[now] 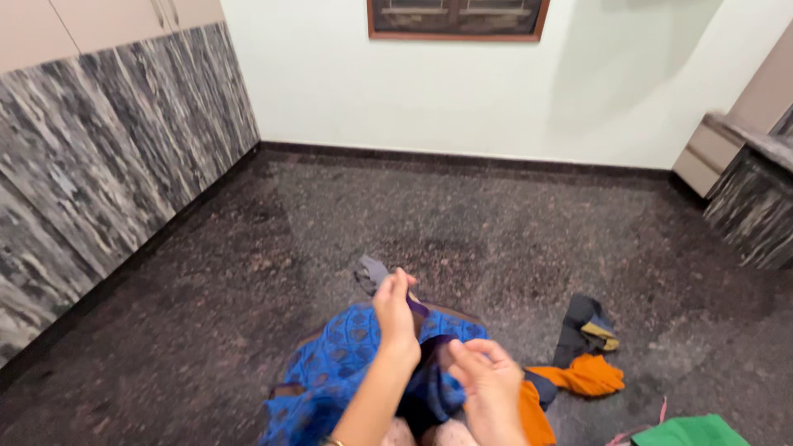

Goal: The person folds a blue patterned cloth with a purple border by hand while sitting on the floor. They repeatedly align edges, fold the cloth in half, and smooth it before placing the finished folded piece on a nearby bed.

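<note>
Pinching a small grey piece of cloth (371, 272) between closed fingertips, left hand (395, 310) is raised above the lap, with the grey cloth hanging just past the fingers towards the far side.

Right hand (487, 381): lower and nearer the camera, fingers curled inward over a dark navy fabric fold (434, 372); whether they actually clamp that fold cannot be told.

Blue patterned garment with a printed motif (339, 363): spread across the lap beneath both hands and touching the dark fold.

Orange crumpled cloth (585, 374): on the dark speckled stone floor (462, 223), just right of the hands.

Black garment with a yellow patch (582, 326): lying beside the orange cloth, on its far side.

Green folded fabric (690, 431): at the lower right edge, apart from the rest.

Grey streaked marble-look wall panels (107, 149): along the left side.
</note>
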